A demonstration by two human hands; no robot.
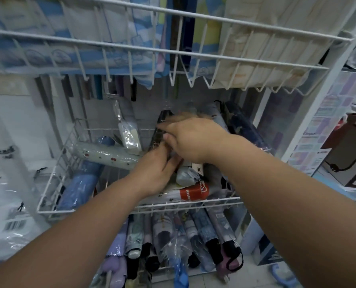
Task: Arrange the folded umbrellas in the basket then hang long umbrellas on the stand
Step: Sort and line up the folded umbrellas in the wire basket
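Both my hands reach into the middle white wire basket (48,206). My left hand (154,173) and my right hand (190,138) both close around a dark folded umbrella (162,123) in clear wrap, standing tilted in the basket's middle. Around it lie other folded umbrellas: a pale green one with red dots (102,155), a blue one (79,186) along the left side, a cream one (129,135) upright at the back, a white and red one (191,192) at the front, and a navy one (243,127) on the right.
An upper wire basket (193,53) holds blue, white and cream packaged goods just above my hands. A lower basket holds several folded umbrellas (173,242) side by side. Long umbrellas (98,88) hang behind at the back. Boxes and a shelf (339,154) stand on the right.
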